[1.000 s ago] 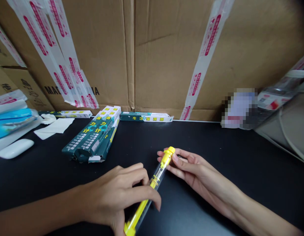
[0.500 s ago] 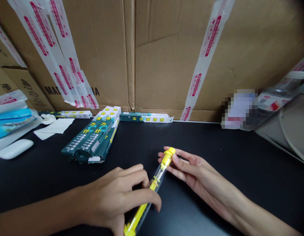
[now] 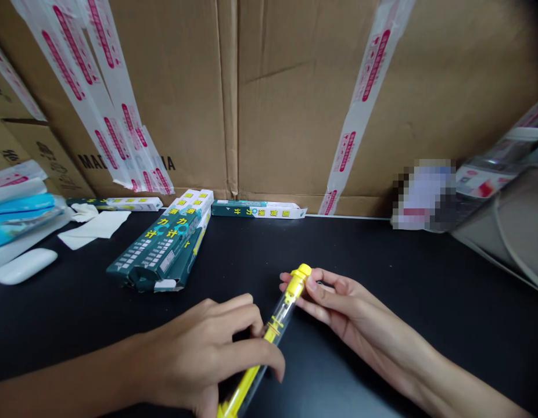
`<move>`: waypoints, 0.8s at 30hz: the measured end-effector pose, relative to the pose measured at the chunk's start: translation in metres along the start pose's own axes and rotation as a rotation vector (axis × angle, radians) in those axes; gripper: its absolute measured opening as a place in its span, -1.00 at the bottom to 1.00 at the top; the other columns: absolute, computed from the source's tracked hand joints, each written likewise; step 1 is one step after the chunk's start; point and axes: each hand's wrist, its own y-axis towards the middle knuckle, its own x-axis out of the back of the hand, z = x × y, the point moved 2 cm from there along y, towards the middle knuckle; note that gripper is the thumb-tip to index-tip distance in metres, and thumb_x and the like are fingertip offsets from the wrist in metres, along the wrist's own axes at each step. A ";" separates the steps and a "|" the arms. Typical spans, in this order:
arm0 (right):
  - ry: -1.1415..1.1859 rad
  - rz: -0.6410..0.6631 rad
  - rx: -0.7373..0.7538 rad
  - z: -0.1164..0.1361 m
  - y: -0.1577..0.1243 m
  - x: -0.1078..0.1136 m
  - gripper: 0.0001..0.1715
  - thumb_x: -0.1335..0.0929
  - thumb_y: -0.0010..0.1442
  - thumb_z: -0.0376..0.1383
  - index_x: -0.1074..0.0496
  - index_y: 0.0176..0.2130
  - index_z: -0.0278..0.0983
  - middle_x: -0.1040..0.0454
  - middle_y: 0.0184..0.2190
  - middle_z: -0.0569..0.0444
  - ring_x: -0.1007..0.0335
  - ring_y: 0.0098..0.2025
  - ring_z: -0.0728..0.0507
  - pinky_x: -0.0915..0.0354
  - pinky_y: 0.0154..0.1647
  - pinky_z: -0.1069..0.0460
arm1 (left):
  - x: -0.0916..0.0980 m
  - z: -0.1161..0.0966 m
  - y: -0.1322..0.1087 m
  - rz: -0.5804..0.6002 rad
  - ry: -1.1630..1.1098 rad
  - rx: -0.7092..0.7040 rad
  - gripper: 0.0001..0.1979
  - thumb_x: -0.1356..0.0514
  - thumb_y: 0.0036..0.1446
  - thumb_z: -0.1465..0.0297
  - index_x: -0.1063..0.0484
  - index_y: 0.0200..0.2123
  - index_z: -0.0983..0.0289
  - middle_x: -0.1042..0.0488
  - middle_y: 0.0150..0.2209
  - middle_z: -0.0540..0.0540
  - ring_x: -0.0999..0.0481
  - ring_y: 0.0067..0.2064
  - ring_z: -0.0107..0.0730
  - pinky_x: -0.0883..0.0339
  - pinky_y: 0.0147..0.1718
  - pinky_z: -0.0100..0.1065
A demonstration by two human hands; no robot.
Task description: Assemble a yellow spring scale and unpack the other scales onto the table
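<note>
A clear tubular spring scale (image 3: 275,325) with yellow end caps and a yellow inner rod lies slantwise between my hands, its upper end pointing away to the right. My left hand (image 3: 217,342) is closed around the lower part of the tube, the index finger bent across it. At the far end, the thumb and fingers of my right hand (image 3: 339,296) pinch the yellow cap (image 3: 299,280). The lower tip of the scale runs out at the bottom edge of the view, and my left thumb is mostly hidden.
Green-and-white spring scale boxes (image 3: 164,241) lie on the black table (image 3: 347,244) at left, another box (image 3: 258,209) against the cardboard wall (image 3: 290,104). Far left are a white mouse-like object (image 3: 25,266), paper (image 3: 94,228) and a blue packet (image 3: 22,217). A clear container (image 3: 487,174) stands right.
Both hands keep their hold on the spring scale. The fingers of my right hand have shifted very slightly at the yellow cap; the rest looks almost the same.
</note>
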 end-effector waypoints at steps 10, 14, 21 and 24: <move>0.041 -0.018 -0.021 -0.001 -0.001 -0.001 -0.61 -0.53 0.16 -0.33 -0.57 0.00 -0.31 -0.67 -0.15 -0.05 -0.61 -0.05 -0.11 -0.48 0.06 0.09 | 0.002 -0.001 0.002 0.019 -0.028 0.010 -0.53 -0.44 -0.03 0.09 -0.46 -0.09 0.12 -0.33 -0.28 -0.02 -0.35 -0.32 -0.40 -0.09 -0.50 -0.43; 0.034 0.002 -0.025 0.000 0.001 -0.001 -0.68 -0.55 0.13 -0.31 -0.62 -0.09 -0.35 -0.67 -0.14 -0.07 -0.61 -0.05 -0.11 -0.47 0.04 0.12 | 0.001 0.000 0.002 -0.003 -0.035 -0.004 -0.54 -0.43 -0.02 0.08 -0.46 -0.09 0.12 -0.32 -0.29 -0.02 -0.33 -0.34 -0.41 -0.07 -0.51 -0.42; 0.028 0.006 -0.020 -0.001 0.001 0.001 -0.75 -0.57 0.09 -0.29 -0.64 -0.20 -0.33 -0.68 -0.17 -0.05 -0.61 -0.09 -0.08 -0.48 0.01 0.13 | 0.000 0.003 0.001 -0.005 -0.042 -0.008 -0.53 -0.42 -0.01 0.06 -0.46 -0.07 0.12 -0.32 -0.28 -0.01 -0.35 -0.31 -0.39 -0.07 -0.50 -0.41; 0.030 0.011 -0.019 -0.001 0.002 0.001 -0.79 -0.57 0.09 -0.29 -0.63 -0.24 -0.33 -0.68 -0.18 -0.05 -0.61 -0.09 -0.07 -0.48 0.02 0.13 | -0.005 0.006 -0.001 -0.028 -0.067 -0.034 -0.50 -0.42 -0.02 0.06 -0.43 -0.05 0.10 -0.32 -0.28 -0.01 -0.35 -0.30 -0.38 -0.06 -0.50 -0.41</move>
